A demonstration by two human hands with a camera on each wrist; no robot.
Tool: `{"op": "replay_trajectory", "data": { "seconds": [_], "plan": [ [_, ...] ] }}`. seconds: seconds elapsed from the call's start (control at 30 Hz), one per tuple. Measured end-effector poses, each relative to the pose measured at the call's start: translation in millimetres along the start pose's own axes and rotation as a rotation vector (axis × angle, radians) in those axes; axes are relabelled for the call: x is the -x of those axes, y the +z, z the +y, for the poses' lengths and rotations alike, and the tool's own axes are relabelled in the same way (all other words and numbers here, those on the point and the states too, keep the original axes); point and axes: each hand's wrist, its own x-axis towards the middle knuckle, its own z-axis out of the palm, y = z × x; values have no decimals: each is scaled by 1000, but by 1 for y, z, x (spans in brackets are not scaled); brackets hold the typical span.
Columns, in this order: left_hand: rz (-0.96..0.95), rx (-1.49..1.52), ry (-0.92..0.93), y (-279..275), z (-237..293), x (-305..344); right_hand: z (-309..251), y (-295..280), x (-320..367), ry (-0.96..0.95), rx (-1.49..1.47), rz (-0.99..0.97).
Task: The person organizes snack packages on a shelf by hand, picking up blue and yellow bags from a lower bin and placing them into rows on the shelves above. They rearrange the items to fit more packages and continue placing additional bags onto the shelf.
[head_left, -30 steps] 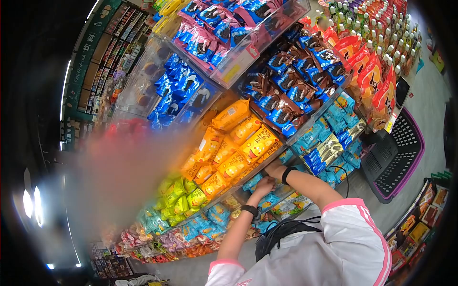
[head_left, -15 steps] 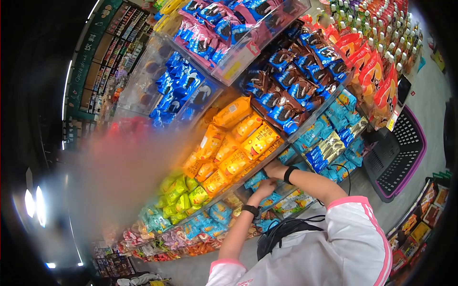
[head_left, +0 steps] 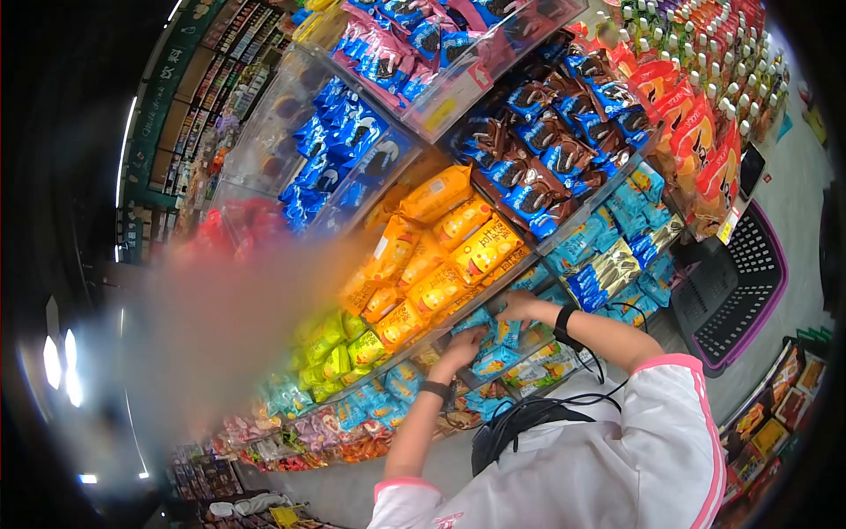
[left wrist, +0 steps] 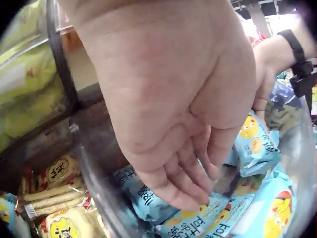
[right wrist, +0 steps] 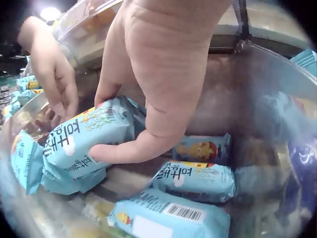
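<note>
Both hands reach into a clear shelf bin [right wrist: 277, 89] of light-blue snack packs [head_left: 495, 360]. My right hand [right wrist: 99, 124] grips one light-blue pack [right wrist: 79, 141], thumb under it and fingers over its top, lifted above other packs [right wrist: 195, 181] lying on the bin floor. In the head view the right hand [head_left: 518, 309] wears a black wristband. My left hand [left wrist: 190, 191] hangs palm-out with relaxed fingers just above the blue packs [left wrist: 247, 213], holding nothing. It sits just left of the right hand, as the head view's left hand [head_left: 463, 342] shows.
Orange packs [head_left: 441, 264] fill the shelf above the bin, and green packs [head_left: 330, 348] lie to the left. Dark blue cookie packs [head_left: 546, 167] sit higher up. A dark basket with a purple rim [head_left: 736, 291] stands on the floor at right.
Both hands have gone further into the blue-pack bin below the orange shelf. The right hand has shifted right and now holds a light-blue pack.
</note>
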Motion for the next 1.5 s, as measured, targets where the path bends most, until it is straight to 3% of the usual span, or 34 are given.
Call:
{"op": "replay_trajectory", "data": {
  "seconds": [0.03, 0.1, 0.2, 0.3, 0.4, 0.53, 0.6, 0.8, 0.93, 1.13, 1.23, 1.33, 1.4, 1.5],
  "plan": [
    [22, 7, -26, 1, 3, -1, -1, 0, 2, 13, 1, -46],
    [66, 22, -77, 0, 13, -5, 3, 9, -4, 23, -46, 42],
    [22, -160, -38, 0, 21, -8, 8, 13, -6, 34, -91, 71],
    [-123, -236, -210, -11, 40, -7, 14, 11, -7, 43, -131, 62],
    [-154, -282, -250, -18, 46, -4, 25, 14, -17, 26, -83, 87],
    [-66, -306, -173, -15, 28, -3, 27, 17, -24, 21, 29, 114],
    [57, -270, -78, -5, 6, -4, 27, 20, -29, 19, -56, 139],
    [91, -164, -124, 8, -37, -8, 21, 30, -34, 70, -274, 106],
    [128, -119, -146, -1, -20, -4, 33, 62, -45, 119, -535, 107],
    [137, -116, -152, -4, -12, 0, 15, 56, -34, 109, -109, 23],
    [114, -117, -162, -6, -6, 2, 19, 70, -51, 22, 153, 183],
    [78, -117, -189, -11, 0, 3, 17, 79, -59, 29, 48, 157],
    [75, -105, -190, -10, 1, 4, 12, 89, -64, -9, 132, 212],
    [84, -100, -93, -7, -6, 2, 14, 98, -71, -61, 113, 200]
  ]
}}
